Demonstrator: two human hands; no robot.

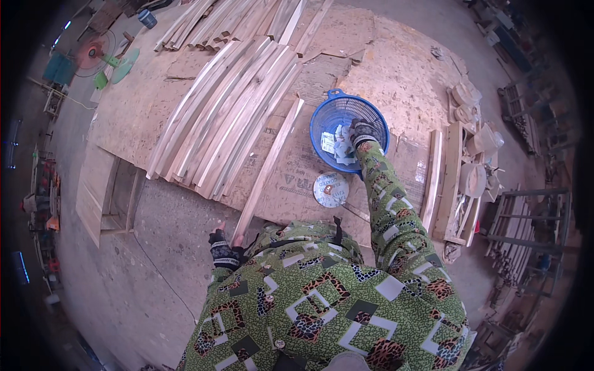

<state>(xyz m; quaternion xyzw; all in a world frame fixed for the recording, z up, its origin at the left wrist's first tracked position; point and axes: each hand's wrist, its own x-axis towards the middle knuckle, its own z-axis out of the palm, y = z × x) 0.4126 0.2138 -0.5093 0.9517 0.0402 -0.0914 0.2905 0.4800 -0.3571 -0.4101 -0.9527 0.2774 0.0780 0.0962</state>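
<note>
My left hand (226,249), in a patterned fingerless glove, is at the lower end of a loose plank (269,161), its visible fingers apart. My right hand (362,132), gloved alike, reaches into a blue plastic mesh basket (318,110) over pale, flat square pieces (340,148); its fingertips are hidden, so I cannot tell its grip. Just below the basket lies a round, printed pale disc (331,189).
Long wooden strips (223,117) lie in rows on a worn board-topped table (396,80). At the right are a wooden tray (453,191) with containers and metal racks (526,241). A fan (93,52) stands top left; a wooden box frame (114,198) is below.
</note>
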